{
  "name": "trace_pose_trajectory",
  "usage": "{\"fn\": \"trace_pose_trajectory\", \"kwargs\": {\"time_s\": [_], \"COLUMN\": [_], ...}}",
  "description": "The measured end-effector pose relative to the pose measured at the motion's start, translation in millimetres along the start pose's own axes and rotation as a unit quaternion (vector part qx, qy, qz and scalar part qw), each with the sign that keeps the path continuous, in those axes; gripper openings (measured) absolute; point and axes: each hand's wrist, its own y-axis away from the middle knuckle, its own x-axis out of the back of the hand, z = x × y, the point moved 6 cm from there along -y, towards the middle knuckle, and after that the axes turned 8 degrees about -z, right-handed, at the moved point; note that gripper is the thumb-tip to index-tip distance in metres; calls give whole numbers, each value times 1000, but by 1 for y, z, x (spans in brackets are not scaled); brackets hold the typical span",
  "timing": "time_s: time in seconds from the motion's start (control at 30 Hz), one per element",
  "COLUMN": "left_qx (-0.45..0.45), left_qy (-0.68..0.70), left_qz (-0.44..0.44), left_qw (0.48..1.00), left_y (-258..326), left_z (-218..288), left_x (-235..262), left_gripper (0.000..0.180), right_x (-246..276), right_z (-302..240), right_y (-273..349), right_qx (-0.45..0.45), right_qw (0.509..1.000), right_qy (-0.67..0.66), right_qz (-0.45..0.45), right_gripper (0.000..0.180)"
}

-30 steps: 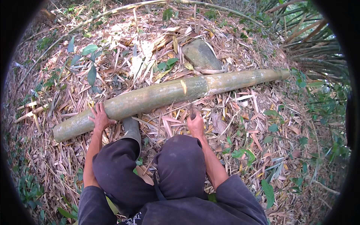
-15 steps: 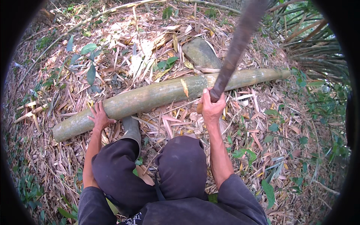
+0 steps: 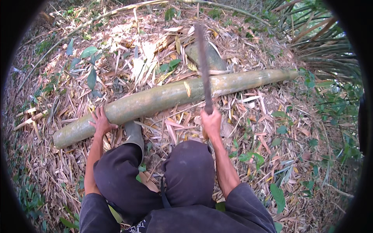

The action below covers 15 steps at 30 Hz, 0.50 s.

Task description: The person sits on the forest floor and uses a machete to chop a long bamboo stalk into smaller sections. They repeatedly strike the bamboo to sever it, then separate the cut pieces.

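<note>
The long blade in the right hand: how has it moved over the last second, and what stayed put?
The right hand rose off the ground with the blade, swung it up high, and now has it lower, across the bamboo pole. The left hand stayed pressed on the pole, which has not shifted.

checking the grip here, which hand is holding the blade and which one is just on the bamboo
The right hand grips the long dark blade, raised over the bamboo pole. The left hand holds nothing; it presses flat on the pole.
</note>
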Motion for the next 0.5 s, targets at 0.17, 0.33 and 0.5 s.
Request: {"fn": "trace_pose_trajectory", "kwargs": {"time_s": [0.17,0.33,0.5], "left_qx": [-6,-16,-8], "left_qy": [11,16,11], "left_qz": [4,1,21], "left_qw": [1000,1000,1000], "left_y": [1,-1,-1], "left_z": [1,5,-5], "left_x": [2,-11,-4], "left_gripper": [129,130,130], "right_x": [4,-24,-33], "right_z": [-66,147,80], "right_y": [-13,3,7], "right_qx": [149,-27,-55], "right_qw": [967,974,996], "right_qy": [-197,214,26], "right_qz": [70,-72,-63], "right_gripper": [18,21,19]}}
